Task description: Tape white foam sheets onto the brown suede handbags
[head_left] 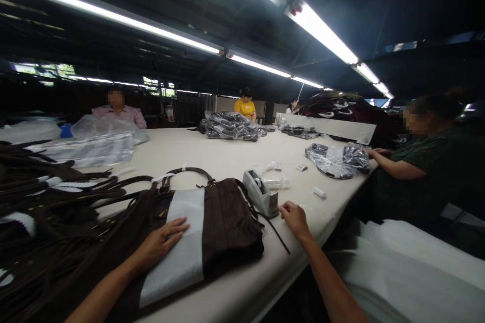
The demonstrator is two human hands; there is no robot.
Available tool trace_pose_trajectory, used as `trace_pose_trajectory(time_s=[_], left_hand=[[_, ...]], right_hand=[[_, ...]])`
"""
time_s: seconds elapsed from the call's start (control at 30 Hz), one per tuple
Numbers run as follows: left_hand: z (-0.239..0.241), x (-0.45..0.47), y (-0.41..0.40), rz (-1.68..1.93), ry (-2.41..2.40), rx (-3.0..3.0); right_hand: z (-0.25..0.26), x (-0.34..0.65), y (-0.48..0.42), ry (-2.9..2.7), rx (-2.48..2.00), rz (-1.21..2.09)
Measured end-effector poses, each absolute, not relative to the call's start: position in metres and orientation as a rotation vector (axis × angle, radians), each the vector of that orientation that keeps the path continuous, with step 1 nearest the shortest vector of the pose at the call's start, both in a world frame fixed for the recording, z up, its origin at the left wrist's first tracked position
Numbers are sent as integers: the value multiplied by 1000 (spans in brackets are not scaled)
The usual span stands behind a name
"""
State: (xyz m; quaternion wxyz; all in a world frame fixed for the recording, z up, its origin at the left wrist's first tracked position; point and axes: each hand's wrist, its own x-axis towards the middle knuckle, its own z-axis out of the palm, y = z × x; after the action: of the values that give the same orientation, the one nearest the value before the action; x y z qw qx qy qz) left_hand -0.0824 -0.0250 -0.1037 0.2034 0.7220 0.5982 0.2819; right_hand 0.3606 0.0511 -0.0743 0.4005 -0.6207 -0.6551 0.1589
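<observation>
Worn on the head, the single camera looks forward and down across the nearby table (223,156).

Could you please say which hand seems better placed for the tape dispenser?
Probably the right hand: it is beside the tape dispenser, while the left hand rests on the white sheet across the brown bag.

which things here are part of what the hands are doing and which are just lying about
In use, it seems:
- brown bag
- white strip across it, under the left hand
- tape dispenser, beside the right hand

Probably just lying about:
- small white roll
- plastic-wrapped pile across the table
- white sheets at lower right
</observation>
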Motion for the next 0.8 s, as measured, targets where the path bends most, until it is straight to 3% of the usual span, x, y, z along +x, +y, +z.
trace_pose_trajectory(time_s=[0.13, 0.43, 0.8], left_hand=[[-98, -77, -31, 796, 1664, 1991], [-97, -72, -35, 862, 1648, 1915], [-98, -69, -34, 922, 1634, 1947]], right_hand=[[-74, 361, 37, -1523, -1634, 377], [-26, 216, -41, -1366, -1007, 1315], [-34, 84, -9, -1107, -1213, 1501]])
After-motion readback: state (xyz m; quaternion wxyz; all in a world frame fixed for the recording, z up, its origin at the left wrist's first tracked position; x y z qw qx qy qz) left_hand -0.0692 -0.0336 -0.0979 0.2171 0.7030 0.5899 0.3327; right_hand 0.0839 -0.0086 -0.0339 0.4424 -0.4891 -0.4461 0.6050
